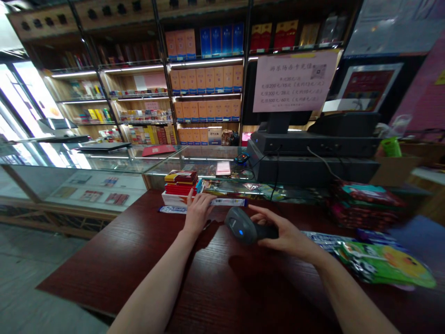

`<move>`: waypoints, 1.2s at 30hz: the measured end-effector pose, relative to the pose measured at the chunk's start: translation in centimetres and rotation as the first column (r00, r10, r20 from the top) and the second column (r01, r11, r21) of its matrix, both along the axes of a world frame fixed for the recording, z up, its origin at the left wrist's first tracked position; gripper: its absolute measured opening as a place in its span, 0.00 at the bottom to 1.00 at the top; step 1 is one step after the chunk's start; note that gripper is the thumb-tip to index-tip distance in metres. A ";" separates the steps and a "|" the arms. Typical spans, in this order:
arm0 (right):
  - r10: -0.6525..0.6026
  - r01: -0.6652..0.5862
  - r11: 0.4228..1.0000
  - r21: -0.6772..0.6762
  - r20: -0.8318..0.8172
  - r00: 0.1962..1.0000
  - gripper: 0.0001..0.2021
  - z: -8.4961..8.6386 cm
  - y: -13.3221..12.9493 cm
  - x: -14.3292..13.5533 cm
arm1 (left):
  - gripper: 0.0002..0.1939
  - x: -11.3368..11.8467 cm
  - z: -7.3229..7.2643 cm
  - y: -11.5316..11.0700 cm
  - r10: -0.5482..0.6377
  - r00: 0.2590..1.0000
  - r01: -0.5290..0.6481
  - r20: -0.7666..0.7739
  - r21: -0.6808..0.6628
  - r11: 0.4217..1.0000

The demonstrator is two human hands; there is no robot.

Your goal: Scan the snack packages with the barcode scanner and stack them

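My right hand [287,234] is wrapped loosely round the handle of a black barcode scanner [241,227]. The scanner's head points left and shows a small blue light. My left hand [199,211] reaches over a long slim blue-and-white packet [231,202], its fingers on the packet's left end; the grip itself is partly hidden. Another slim packet end [173,210] shows left of that hand; I cannot tell whether it is a separate one. Just behind stands a white box [172,199], with red and yellow packets [179,182] stacked above it.
A dark wooden counter [139,260] lies under both hands. Glossy green snack bags [385,264] lie at right, near a dark red stack of packs [361,202]. A cash register [313,157] with a paper sign [295,81] stands behind. Glass display cases [104,185] run left.
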State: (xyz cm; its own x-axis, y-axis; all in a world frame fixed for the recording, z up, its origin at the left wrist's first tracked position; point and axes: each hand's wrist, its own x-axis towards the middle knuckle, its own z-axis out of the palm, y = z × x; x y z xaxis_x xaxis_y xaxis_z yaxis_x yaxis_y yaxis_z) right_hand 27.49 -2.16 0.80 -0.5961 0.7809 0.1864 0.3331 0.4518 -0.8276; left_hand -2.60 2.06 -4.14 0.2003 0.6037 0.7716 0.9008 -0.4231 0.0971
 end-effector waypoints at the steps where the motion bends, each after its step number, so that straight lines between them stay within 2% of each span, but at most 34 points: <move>1: 0.000 0.000 1.000 -0.005 -0.006 1.000 0.41 0.1 -0.1 0.0 | 0.12 0.0 0.0 0.0 0.001 1.000 -0.001 0.000 0.003 1.000; 12: -0.005 0.005 1.000 -0.006 -0.005 1.000 0.39 0.1 -0.1 0.0 | 0.10 0.2 -0.1 0.1 0.008 1.000 -0.009 0.026 0.020 1.000; 20: 0.018 -0.017 1.000 -0.011 0.030 0.999 0.41 -0.4 0.2 0.1 | 0.12 0.0 0.0 0.0 0.006 1.000 -0.006 -0.004 0.010 1.000; 26: 0.099 -0.096 0.995 -0.029 0.084 0.992 0.41 -1.7 0.4 -0.5 | 0.12 0.2 0.3 -0.2 0.005 1.000 -0.005 -0.006 0.016 1.000; 31: 0.102 -0.103 0.995 -0.001 0.120 0.988 0.42 -3.0 0.8 -0.7 | 0.13 0.1 0.3 -0.3 -0.003 1.000 0.003 0.003 0.019 1.000; 36: 0.101 -0.104 0.994 0.016 0.139 0.985 0.43 -3.1 0.5 -0.6 | 0.13 0.2 0.4 -0.4 -0.019 1.000 0.019 0.012 0.028 0.999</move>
State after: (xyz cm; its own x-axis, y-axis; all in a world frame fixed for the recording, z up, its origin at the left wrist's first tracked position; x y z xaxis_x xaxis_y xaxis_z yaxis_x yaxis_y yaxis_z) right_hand 26.85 -1.63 -2.31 -0.6943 0.7106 0.1140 0.3940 0.5079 -0.7660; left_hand -2.45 1.70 -3.74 0.2018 0.5784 0.7904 0.8913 -0.4430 0.0966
